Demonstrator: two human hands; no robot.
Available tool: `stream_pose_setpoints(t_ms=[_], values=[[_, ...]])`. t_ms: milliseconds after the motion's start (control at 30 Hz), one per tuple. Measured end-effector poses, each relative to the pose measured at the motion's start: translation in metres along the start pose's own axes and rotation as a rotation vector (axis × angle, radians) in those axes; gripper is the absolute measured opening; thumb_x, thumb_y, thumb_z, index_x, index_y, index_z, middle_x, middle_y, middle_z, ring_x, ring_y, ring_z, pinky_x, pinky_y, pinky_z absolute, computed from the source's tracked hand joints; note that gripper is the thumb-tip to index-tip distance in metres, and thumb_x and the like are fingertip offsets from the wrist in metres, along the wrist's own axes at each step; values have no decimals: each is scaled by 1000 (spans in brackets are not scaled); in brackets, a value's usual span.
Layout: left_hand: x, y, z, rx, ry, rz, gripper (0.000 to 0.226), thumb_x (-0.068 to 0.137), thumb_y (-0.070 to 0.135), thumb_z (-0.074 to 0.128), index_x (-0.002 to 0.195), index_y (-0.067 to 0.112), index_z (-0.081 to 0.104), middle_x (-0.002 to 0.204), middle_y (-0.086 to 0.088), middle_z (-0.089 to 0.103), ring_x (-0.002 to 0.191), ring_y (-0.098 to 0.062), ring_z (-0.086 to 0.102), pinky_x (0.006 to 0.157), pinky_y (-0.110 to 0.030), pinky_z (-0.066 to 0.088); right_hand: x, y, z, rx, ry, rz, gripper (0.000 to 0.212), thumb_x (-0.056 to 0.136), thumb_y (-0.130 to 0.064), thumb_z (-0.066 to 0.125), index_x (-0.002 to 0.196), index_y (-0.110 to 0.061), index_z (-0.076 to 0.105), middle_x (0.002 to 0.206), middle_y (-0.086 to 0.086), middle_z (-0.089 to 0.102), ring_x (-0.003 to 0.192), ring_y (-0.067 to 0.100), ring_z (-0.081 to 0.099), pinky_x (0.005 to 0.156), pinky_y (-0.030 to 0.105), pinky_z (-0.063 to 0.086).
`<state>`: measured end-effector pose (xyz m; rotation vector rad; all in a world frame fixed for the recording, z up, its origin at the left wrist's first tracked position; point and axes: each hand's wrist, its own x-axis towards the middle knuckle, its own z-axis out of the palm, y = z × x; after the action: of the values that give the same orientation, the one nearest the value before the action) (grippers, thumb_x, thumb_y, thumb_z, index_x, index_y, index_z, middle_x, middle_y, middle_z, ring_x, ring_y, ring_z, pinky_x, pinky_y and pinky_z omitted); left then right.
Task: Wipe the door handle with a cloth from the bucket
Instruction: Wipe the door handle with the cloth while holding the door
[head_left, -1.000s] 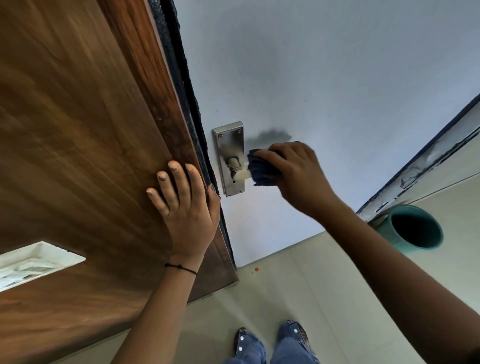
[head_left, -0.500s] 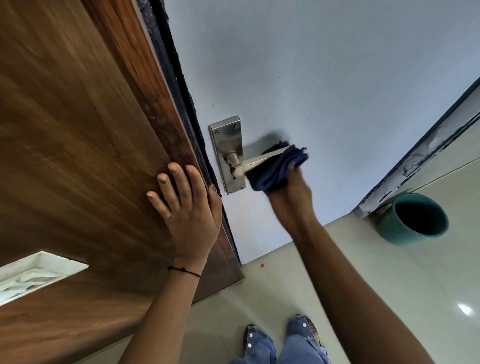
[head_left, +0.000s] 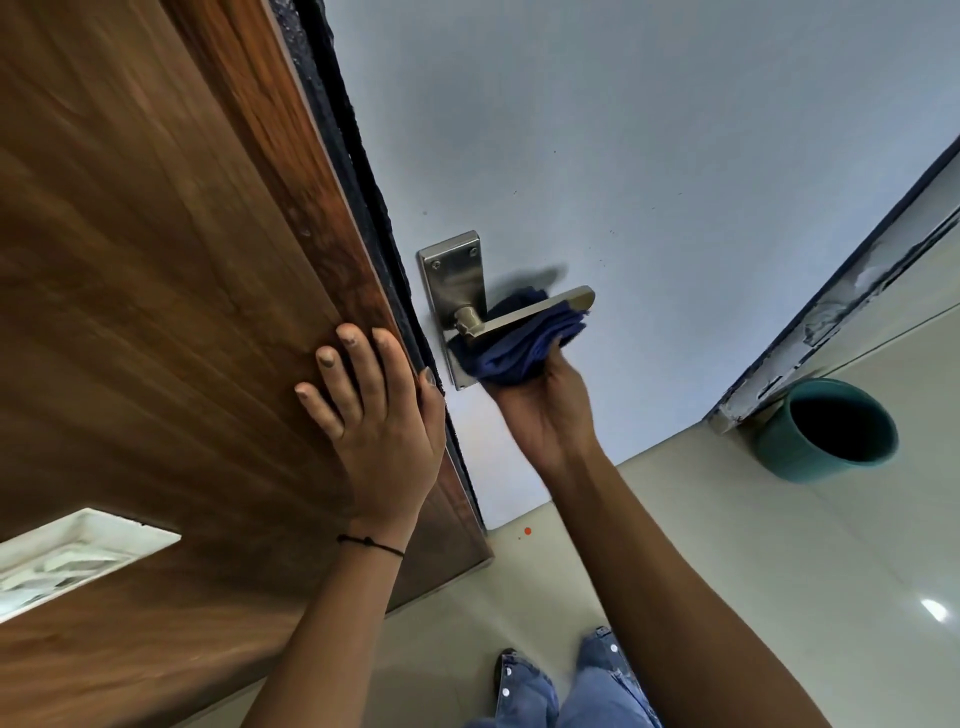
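Note:
A silver lever door handle (head_left: 540, 310) juts out from its metal backplate (head_left: 453, 283) on the pale grey door face. A bunched dark blue cloth (head_left: 519, 348) is pressed up against the underside of the lever, and my right hand (head_left: 550, 415) grips it from below, palm up. My left hand (head_left: 374, 415) lies flat with fingers spread on the brown wooden door face (head_left: 156, 312), beside the door's dark edge. A teal bucket (head_left: 826, 431) stands on the floor at the right, against the door frame; its inside looks dark.
A pale tiled floor (head_left: 727, 571) spreads below. My feet in blue jeans (head_left: 571, 691) show at the bottom. A white inset panel (head_left: 67, 561) sits in the wooden door at lower left. A worn door frame (head_left: 841, 312) runs diagonally at right.
My right hand went from gripping the lever with the cloth from above to holding it underneath, then slid along towards the backplate. The lever's top is now bare. My left hand stayed put.

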<state>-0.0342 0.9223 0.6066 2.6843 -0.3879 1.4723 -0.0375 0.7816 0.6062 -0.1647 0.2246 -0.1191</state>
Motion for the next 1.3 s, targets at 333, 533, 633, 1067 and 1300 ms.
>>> stream_pose_setpoints(t_ms=[333, 533, 633, 1067, 1300], values=[[-1, -2, 0, 4, -9, -5, 89, 93, 29, 52, 150, 10, -14, 156, -7, -30, 144, -22, -26, 116, -42, -15, -10, -2, 15, -13, 49, 198, 29, 103, -14, 35, 123, -7, 55, 110, 22, 68, 114, 47, 57, 97, 57, 47], [-1, -1, 0, 7, -17, 3, 88, 93, 30, 50, 150, 10, -15, 155, -7, -30, 144, -22, -27, 116, -42, -16, -21, -30, 42, -211, 261, 256, 20, 100, -4, 34, 100, 2, 52, 95, 24, 57, 78, 33, 58, 71, 39, 54], [-1, -1, 0, 6, -13, 0, 88, 93, 30, 50, 150, 11, -14, 155, -7, -30, 144, -22, -27, 116, -42, -15, -22, -42, 49, -197, 340, 229, 19, 99, -2, 35, 94, 1, 53, 99, 23, 57, 98, 34, 59, 83, 41, 48], [0, -1, -2, -1, -22, 1, 89, 93, 29, 52, 150, 10, -14, 155, -7, -30, 144, -22, -27, 116, -42, -15, -23, -7, 43, -211, 316, 200, 11, 96, -5, 45, 91, -5, 55, 91, 16, 58, 75, 23, 56, 63, 35, 51], [-1, 0, 0, 5, 1, 8, 87, 93, 28, 51, 151, 9, -12, 156, -8, -27, 145, -23, -24, 117, -44, -14, -12, -32, 35, -191, 323, 108, 10, 93, -9, 50, 87, -12, 57, 75, 8, 62, 70, 16, 53, 61, 31, 44]])
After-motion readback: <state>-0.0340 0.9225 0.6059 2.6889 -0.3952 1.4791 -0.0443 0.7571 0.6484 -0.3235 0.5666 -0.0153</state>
